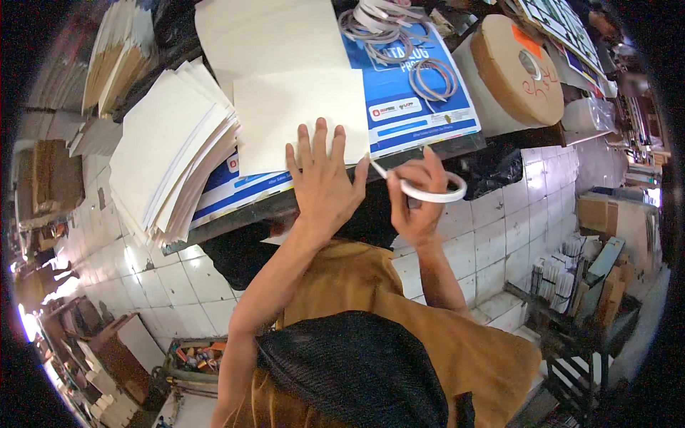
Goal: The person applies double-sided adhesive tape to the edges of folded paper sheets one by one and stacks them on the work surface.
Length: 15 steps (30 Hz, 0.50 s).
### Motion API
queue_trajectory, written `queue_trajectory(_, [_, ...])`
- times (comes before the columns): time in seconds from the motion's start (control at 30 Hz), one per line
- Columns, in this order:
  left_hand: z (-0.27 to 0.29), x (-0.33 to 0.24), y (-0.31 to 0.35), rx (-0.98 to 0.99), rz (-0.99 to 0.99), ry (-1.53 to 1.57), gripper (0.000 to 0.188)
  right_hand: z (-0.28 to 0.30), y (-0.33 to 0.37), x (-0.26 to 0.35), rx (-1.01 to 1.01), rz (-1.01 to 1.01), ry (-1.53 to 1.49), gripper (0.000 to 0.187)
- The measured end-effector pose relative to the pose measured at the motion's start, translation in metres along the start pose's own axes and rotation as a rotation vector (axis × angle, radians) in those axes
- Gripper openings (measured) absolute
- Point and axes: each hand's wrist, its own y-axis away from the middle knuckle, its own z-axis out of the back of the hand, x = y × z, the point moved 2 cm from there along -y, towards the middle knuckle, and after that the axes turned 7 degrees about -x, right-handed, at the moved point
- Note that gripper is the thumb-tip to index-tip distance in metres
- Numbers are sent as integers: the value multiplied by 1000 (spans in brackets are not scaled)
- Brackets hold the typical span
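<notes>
White tiles (214, 274) are spreading across the floor below our bench (457, 146). On its left side, a fanned stack of cream sheets (168, 135) is leaning out over the edge. Next, a cream sheet (285, 100) is lying partly over blue printed sheets (389, 100), and our left hand (321, 175) is resting flat on it, fingers apart, palm down near the lower edge. Further right, loose coils of strip (371, 28) are sitting on the blue print. Just off the front edge, our right hand (421, 192) is pinching a looped white strip (457, 191), whose free end is pointing toward our left thumb. Beyond, a large cardboard-faced reel (514, 78) is standing on its rim.
</notes>
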Motion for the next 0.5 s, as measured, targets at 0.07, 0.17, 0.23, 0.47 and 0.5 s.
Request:
queue_trajectory(0.07, [0,1,0,26,19,11,67,1,5,6,6,-29,-21,68])
queue_trajectory(0.17, [1,0,0,36,-5,6,68,13,9,19,-96,63,-10,74])
queue_trajectory(0.23, [1,-1,0,43,-28,-13,69,20,3,36,-276,33,-127,82])
queue_trajectory(0.47, [21,11,24,62,-156,59,58,27,6,25,-271,-451,-628,107])
queue_trajectory(0.5, [25,24,19,63,-159,58,58,28,7,23,-275,-452,-629,107])
